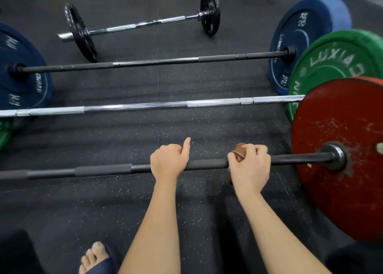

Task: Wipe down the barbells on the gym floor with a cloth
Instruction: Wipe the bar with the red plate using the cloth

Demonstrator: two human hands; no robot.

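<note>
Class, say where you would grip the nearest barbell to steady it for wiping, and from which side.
Grip the black shaft mid-length, from above, fingers wrapping over: it lies level, lifted off the floor by the red plate. The left hand holds it so, beside the cloth in the right hand.

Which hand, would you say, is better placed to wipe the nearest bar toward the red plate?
The right hand grips the brown cloth around the bar, nearer the red plate; the left hand holds only bare bar.

Left hand gripping nearest barbell, right hand wrapping brown cloth round it — red plate beside.
</note>
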